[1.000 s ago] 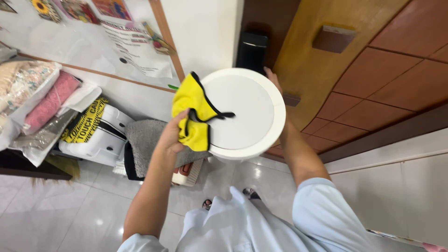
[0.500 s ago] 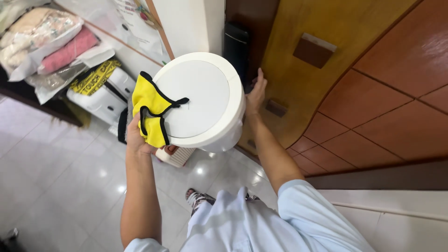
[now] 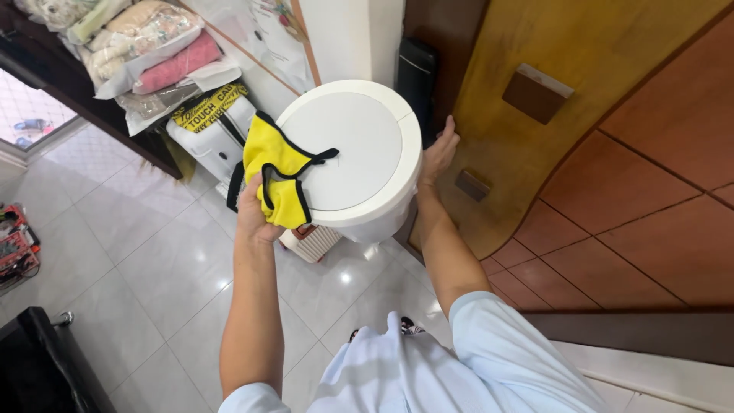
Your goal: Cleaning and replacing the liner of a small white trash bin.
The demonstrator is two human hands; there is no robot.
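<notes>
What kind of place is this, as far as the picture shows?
Probably a home hallway or storage corner: glossy tiled floor, bagged bedding piled on a shelf, and a wooden door behind the white bin.

The person wears a pale blue short-sleeved shirt (image 3: 428, 367) and sandals (image 3: 409, 327).

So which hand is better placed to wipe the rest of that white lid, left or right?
Left, most likely. The left hand already grips the yellow cloth, which lies on the edge of the white lid. The right hand is empty, pressed against the bin's far side, apparently steadying it.
</notes>
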